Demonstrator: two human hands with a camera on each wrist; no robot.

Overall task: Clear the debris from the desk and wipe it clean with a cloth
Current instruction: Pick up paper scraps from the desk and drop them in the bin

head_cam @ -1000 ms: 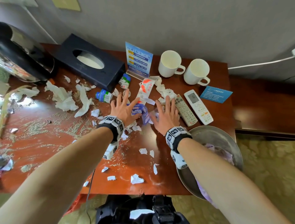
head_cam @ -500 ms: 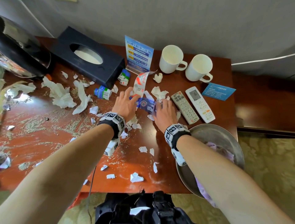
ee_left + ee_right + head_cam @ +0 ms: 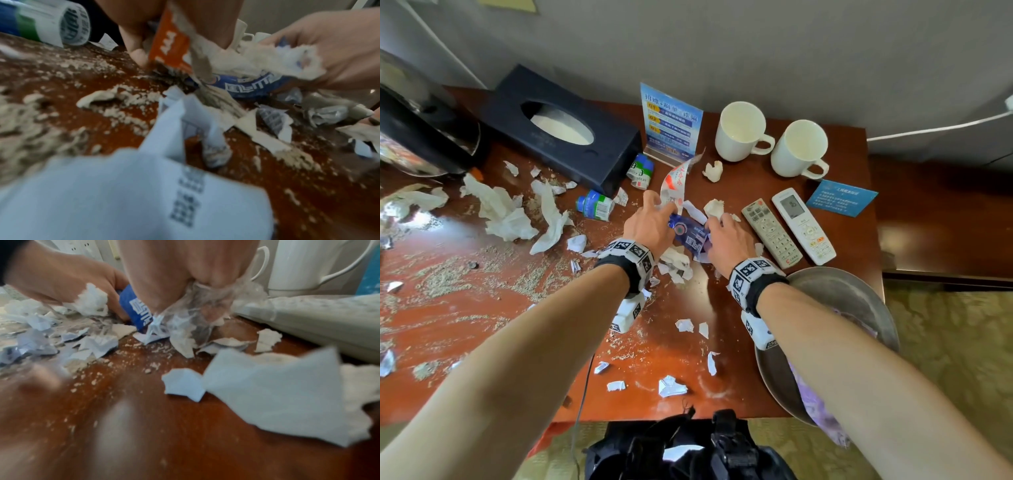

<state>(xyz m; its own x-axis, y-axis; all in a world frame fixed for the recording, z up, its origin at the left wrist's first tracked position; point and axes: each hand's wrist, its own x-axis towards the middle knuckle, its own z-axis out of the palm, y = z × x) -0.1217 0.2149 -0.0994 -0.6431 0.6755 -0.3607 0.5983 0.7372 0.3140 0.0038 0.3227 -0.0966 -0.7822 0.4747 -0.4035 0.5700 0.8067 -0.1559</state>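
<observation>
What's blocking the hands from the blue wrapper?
Nothing visible. The left hand and right hand already flank the blue wrapper, touching it, with paper scraps bunched beside them.

The kettle [image 3: 417,133] is cut off by the head view's left edge. The cloth [image 3: 822,411] in the metal bowl [image 3: 859,294] is largely hidden by the right forearm. Both wrist views are blurred.

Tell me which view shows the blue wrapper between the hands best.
The head view: the blue wrapper lies sharp on the desk between the left hand and right hand, print readable. The left wrist view shows it blurred under tissue; the right wrist view shows only one end beside the fingers.
</observation>
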